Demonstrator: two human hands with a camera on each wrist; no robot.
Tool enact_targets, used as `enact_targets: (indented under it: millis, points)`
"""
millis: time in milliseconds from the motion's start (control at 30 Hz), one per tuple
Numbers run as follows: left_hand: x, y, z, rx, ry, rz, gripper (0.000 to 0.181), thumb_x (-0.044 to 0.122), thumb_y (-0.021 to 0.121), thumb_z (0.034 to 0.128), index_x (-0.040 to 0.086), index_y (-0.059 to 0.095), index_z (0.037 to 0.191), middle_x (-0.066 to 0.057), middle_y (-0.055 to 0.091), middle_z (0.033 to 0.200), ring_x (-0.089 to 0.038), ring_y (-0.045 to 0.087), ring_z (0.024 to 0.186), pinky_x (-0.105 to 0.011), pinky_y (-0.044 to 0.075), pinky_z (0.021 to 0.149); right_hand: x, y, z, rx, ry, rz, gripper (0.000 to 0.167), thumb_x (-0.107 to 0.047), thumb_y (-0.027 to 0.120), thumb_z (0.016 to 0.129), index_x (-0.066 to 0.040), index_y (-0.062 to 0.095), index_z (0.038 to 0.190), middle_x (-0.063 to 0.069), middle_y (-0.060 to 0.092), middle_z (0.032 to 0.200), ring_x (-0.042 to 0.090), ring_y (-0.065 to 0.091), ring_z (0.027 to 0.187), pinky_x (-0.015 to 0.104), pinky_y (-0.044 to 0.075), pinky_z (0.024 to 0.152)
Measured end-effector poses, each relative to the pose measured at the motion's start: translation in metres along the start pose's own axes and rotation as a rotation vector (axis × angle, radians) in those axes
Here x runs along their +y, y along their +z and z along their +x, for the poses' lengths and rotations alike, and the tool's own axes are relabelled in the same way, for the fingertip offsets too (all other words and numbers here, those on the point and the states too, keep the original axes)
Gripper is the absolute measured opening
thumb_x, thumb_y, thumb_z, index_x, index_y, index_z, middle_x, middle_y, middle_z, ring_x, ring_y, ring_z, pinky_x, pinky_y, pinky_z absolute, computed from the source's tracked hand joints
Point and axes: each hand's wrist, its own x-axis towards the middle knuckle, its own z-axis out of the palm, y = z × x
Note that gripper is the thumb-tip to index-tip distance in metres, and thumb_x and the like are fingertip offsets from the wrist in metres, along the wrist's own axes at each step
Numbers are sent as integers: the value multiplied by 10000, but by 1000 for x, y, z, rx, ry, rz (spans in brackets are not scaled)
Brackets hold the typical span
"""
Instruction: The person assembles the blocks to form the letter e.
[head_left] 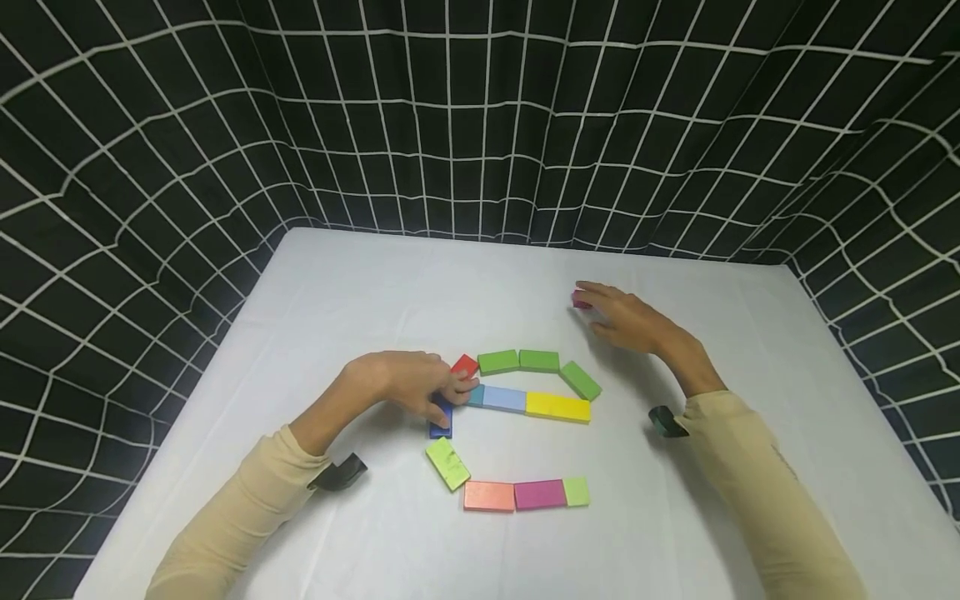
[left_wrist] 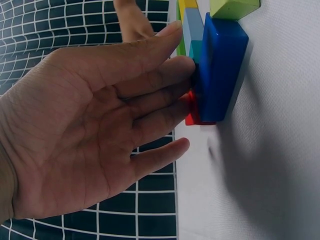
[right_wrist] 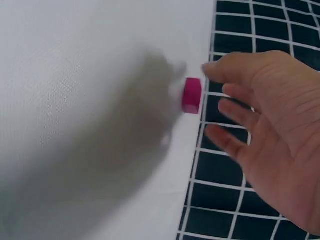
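My left hand (head_left: 420, 383) is over the left end of the block outline, its fingers mostly straight. In the left wrist view its fingertips are at the blue block (left_wrist: 225, 65) and the red block (left_wrist: 200, 112); whether they press on them I cannot tell. Beside them lie a teal block (head_left: 476, 396), a light blue block (head_left: 504, 399) and a yellow block (head_left: 558, 407) in a row. Farther back, my right hand (head_left: 626, 321) reaches with loosely bent fingers around a small magenta block (right_wrist: 192, 95). A gap shows between block and fingers in the right wrist view.
Several green blocks (head_left: 538, 361) form an arc behind the row. Nearer me are a lime block (head_left: 447, 463), a salmon block (head_left: 489, 497), a purple block (head_left: 540, 494) and a small light green block (head_left: 576, 492). Black cloth with a white grid (head_left: 465, 117) surrounds the white table (head_left: 360, 275).
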Motion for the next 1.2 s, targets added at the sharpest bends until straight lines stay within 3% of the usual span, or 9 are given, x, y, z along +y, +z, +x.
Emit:
enact_targets:
  millis: [100,267,433,567,700,867,1200]
  points:
    - [0,0,0,1,3,1,563,353,750,971,245,574,1494,109,403,1666,-134,512,1443,-382,423,1218,6,6,3,-20,41,-38,545,-23,629,980,-18,521,1514,226,476,1595,440,444,1479,644,363,1218]
    - [0,-1,0,2,-3,3,569,362,747,972,256,565,1501,122,398,1666,-118,537,1374,-375,440,1191,8,7,3,55,65,-90,479,-31,672,958,-47,621,1434,232,619,1365,431,592,1230,613,499,1090]
    - [0,0,0,8,1,5,571,364,750,969,253,567,1499,119,410,1661,-103,556,1299,-366,457,1158,8,8,1,35,94,-86,500,-34,686,961,-64,604,1454,270,554,1471,483,540,1340,648,456,1136]
    - [0,1,1,8,8,12,575,367,751,968,250,566,1499,113,421,1657,-94,567,1238,-348,472,1116,9,10,-3,9,132,-69,408,17,699,935,-52,680,1337,235,651,1344,435,603,1259,634,479,1117]
    - [-1,1,1,9,3,11,574,363,752,968,253,565,1499,117,416,1657,-84,562,1265,-342,469,1126,12,11,-6,34,123,-80,359,84,701,898,-57,717,1228,188,694,1164,375,632,1093,596,533,1047]
    - [-1,1,1,3,-7,2,571,364,746,973,263,559,1503,129,400,1664,-103,552,1283,-367,445,1162,15,11,-13,52,86,-94,270,52,692,926,-61,733,1168,161,692,1065,332,617,985,546,562,966]
    - [-2,0,0,-1,-18,2,575,373,739,977,263,552,1509,128,394,1671,-178,521,1421,-412,409,1228,6,4,-30,55,109,-110,361,41,745,884,-50,709,1232,195,700,1163,377,638,1066,607,548,997]
